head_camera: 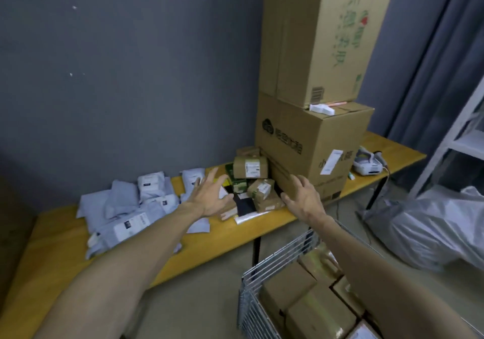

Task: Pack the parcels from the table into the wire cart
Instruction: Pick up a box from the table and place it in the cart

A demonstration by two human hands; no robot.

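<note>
Both hands reach over the yellow wooden table (204, 244) at mid-frame; left hand (209, 199) and right hand (305, 199) hold nothing, fingers spread to flank the small brown cardboard parcels (258, 181); the wire cart (275, 273), lower right, already holds boxes.

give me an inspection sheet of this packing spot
surface: yellow wooden table against a grey wall.
job's things: grey mailer bags heaped at left; small brown parcels piled mid-table; wire cart in front of the table, brown boxes already in it.
clutter: lower carton with upper carton stacked on it; white device at right.
grippers: left hand and right hand open, fingers spread over the small brown parcels, holding nothing.
cables: thin lead by the white device.
surroundings: curtain, white shelf, grey plastic sack on the floor.
</note>
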